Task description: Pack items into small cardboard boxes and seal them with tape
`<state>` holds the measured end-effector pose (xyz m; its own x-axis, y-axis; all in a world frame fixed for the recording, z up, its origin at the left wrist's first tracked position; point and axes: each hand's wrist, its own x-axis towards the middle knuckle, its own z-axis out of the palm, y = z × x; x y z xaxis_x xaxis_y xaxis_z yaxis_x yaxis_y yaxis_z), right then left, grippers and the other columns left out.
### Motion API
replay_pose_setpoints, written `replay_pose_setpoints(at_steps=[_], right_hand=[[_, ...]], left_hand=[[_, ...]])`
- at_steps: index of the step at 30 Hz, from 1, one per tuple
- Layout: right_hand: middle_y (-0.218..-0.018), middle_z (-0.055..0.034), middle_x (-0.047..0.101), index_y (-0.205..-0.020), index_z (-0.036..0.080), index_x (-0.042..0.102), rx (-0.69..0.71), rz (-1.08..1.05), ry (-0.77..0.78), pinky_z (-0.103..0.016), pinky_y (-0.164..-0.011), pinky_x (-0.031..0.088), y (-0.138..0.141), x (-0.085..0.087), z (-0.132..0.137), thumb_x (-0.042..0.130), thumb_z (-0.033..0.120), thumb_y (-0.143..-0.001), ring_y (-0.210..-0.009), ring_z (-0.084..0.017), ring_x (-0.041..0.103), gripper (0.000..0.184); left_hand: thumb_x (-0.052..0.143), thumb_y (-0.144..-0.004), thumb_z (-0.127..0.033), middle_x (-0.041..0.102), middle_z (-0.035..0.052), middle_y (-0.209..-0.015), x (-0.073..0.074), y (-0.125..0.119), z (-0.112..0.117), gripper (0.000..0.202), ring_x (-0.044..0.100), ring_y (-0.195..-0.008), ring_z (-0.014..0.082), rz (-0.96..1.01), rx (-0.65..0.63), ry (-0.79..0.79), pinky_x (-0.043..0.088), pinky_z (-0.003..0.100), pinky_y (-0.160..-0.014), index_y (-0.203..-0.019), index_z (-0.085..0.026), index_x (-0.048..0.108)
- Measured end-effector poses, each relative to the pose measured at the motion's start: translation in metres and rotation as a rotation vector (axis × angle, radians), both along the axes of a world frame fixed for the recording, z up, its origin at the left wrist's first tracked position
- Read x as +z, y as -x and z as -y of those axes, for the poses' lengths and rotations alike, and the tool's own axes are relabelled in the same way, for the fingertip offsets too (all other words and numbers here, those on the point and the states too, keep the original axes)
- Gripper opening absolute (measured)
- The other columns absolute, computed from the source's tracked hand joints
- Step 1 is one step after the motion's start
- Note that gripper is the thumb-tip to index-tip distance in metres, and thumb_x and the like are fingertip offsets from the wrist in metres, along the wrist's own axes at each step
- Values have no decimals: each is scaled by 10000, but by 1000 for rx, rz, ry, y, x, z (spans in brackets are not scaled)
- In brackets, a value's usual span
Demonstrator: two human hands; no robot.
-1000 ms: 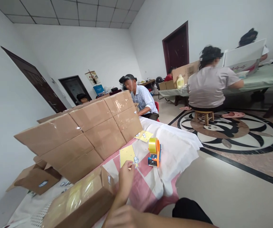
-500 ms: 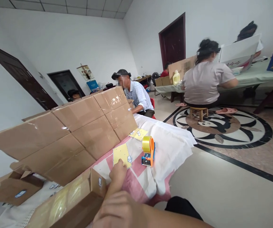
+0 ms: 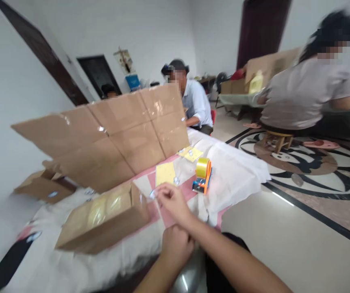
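My right hand (image 3: 172, 203) is raised beside the end of a long cardboard box (image 3: 101, 228), its fingers pinching a small blue-and-white sticker (image 3: 152, 194). Below the right wrist my left hand (image 3: 177, 243) is curled closed; whether it holds anything is hidden. Clear yellowish tape covers the top of the box. Just beyond my right fingertips lies a yellow card (image 3: 165, 174) with a small sticker (image 3: 176, 180) at its corner. To the right stands an orange-and-blue tape dispenser (image 3: 207, 181) with a yellow roll of tape (image 3: 203, 167).
A tall cardboard partition (image 3: 126, 142) stands across the table. Another yellow card (image 3: 193, 154) lies near its right end, and an open carton (image 3: 45, 187) sits at the left. A person in a light shirt (image 3: 197, 99) sits behind; another person (image 3: 305, 93) sits at the right.
My left hand has drawn back from the yellow card. My right hand has moved forward, and the sticker from the box's end now appears at its fingertips. The view has swung left.
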<state>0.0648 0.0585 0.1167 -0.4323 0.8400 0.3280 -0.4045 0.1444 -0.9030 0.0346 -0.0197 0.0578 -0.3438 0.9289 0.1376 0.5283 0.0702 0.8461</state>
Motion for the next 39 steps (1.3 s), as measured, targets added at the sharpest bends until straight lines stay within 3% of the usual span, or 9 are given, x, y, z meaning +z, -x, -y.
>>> replay_pose_setpoints(at_steps=[2, 4, 6, 8, 14, 22, 29, 35, 39], right_hand=[[-595, 39, 619, -767, 179, 624, 101, 3, 206, -212, -471, 383, 12, -11, -16, 741, 375, -730, -454, -82, 486, 231], [-627, 39, 619, -762, 173, 625, 148, 24, 338, -203, -462, 335, 26, -24, -24, 787, 404, -661, -471, -73, 486, 300], [-614, 46, 592, -753, 165, 627, 200, 65, 399, -201, -466, 308, 39, -34, -23, 802, 411, -636, -493, -69, 480, 324], [-586, 60, 556, -746, 163, 614, 249, 94, 435, -205, -465, 289, 50, -39, -18, 800, 401, -632, -487, -62, 449, 323], [-621, 91, 521, -899, 176, 564, 283, 108, 506, -209, -468, 252, 80, -47, -16, 682, 293, -686, -463, -45, 379, 270], [-691, 90, 508, -1021, 217, 474, 178, 114, 318, -237, -584, 342, 91, -45, -11, 509, 200, -773, -597, -100, 480, 252], [-662, 95, 497, -1000, 225, 453, 178, 189, 340, -252, -595, 350, 89, -47, -8, 491, 167, -780, -584, -115, 480, 231], [-664, 93, 482, -1012, 230, 438, 172, 155, 323, -242, -595, 361, 91, -48, -8, 469, 182, -823, -596, -118, 484, 197], [-677, 87, 475, -1034, 234, 449, 162, 230, 182, -239, -594, 365, 94, -50, -10, 464, 204, -870, -602, -123, 484, 168]], left_hand=[[696, -711, -349, 634, 63, -643, -5, 1, 30, 138, 631, -621, 228, -161, -152, 59, 439, 321, -626, -683, -221, 651], [577, -850, -302, 665, 79, -690, -5, 9, 50, 151, 626, -628, 211, -454, -356, 86, 402, 306, -598, -783, -209, 676], [449, -946, -264, 666, 76, -696, 1, 20, 59, 255, 615, -620, 192, -704, -511, 65, 360, 300, -564, -828, -198, 665], [418, -977, -265, 651, 56, -678, 9, 29, 61, 286, 594, -600, 174, -783, -556, 33, 329, 306, -542, -819, -199, 646], [415, -994, -283, 612, 21, -641, 26, 36, 59, 288, 568, -576, 159, -744, -599, 5, 284, 328, -523, -782, -212, 597], [529, -919, -268, 606, -36, -625, 5, 19, 73, 155, 544, -511, 149, -684, -638, -56, 266, 336, -480, -771, -223, 529], [570, -895, -272, 610, -62, -620, 6, 10, 79, 162, 547, -489, 131, -666, -664, -75, 271, 335, -460, -751, -216, 522], [553, -916, -297, 670, -45, -684, 1, 4, 78, 151, 599, -531, 144, -693, -768, 58, 344, 306, -477, -793, -208, 560], [565, -909, -324, 704, -21, -733, -6, -2, 81, 141, 635, -571, 153, -690, -846, 165, 408, 266, -504, -847, -200, 590]])
